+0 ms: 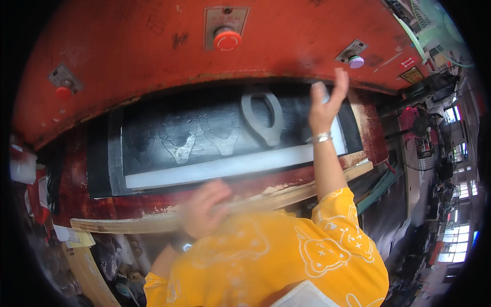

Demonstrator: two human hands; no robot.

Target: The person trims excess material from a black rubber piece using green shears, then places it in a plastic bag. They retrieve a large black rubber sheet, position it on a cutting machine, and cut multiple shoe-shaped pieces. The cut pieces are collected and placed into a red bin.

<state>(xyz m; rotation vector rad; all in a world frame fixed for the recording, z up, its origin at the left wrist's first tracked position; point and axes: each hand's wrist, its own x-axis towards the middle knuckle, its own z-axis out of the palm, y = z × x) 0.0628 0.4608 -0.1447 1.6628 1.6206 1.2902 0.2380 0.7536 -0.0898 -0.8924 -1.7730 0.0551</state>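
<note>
My right hand (326, 105) is raised over the right end of the press bed, thumb and fingers apart, holding nothing I can see. It is just below and left of a pale purple push button (355, 62). My left hand (207, 204), blurred, hovers near my body by the bed's front edge; its fingers look apart and nothing shows in them. A grey, loop-shaped cutting die (246, 113) rests on a dark sheet (197, 123) left of my right hand. Several cut outlines of similar shape mark the sheet to the die's left.
An orange-red press head (153, 41) spans the far side, with a red mushroom button (227, 40) in its middle and a smaller red button (63, 91) at left. A pale strip (225, 166) runs along the sheet's near edge. A wooden rail (123, 225) borders the bed's front.
</note>
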